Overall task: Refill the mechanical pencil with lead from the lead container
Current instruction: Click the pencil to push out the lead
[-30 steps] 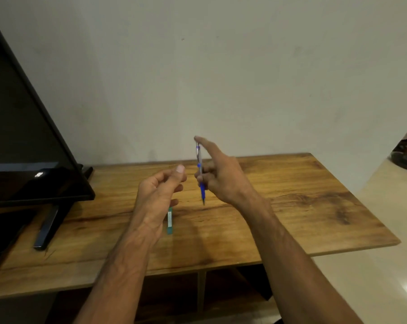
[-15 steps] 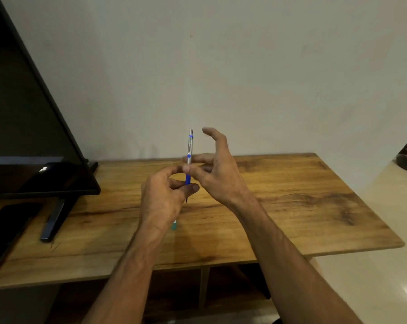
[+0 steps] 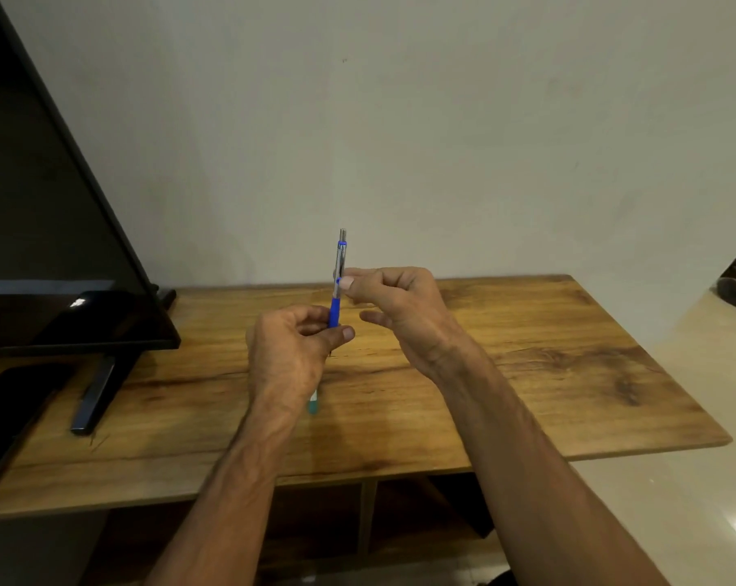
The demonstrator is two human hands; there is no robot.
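At the far left a dark screen [image 3: 49,230] is cut off by the frame edge, and only one leg of its stand [image 3: 97,393] shows on the wooden table [image 3: 526,374]. A flat black slab [image 3: 11,412] lies below it, also cut off; it is hard to say what it is.

The left hand [image 3: 290,353] is raised above the table with its fingers curled in and the thumb pressed across, pinching the blue lower barrel of the mechanical pencil [image 3: 339,281]. The pencil stands nearly upright, metal cap end on top; its tip is hidden behind the thumb. Under that wrist a small teal-and-white piece, probably the lead container [image 3: 313,403], lies on the table, mostly covered by the hand.

The right hand [image 3: 404,315] is half closed, its thumb and forefinger meeting on the silver upper part of the pencil near the clip, the other fingers loosely bent. Whether any lead is held between those fingertips cannot be made out.
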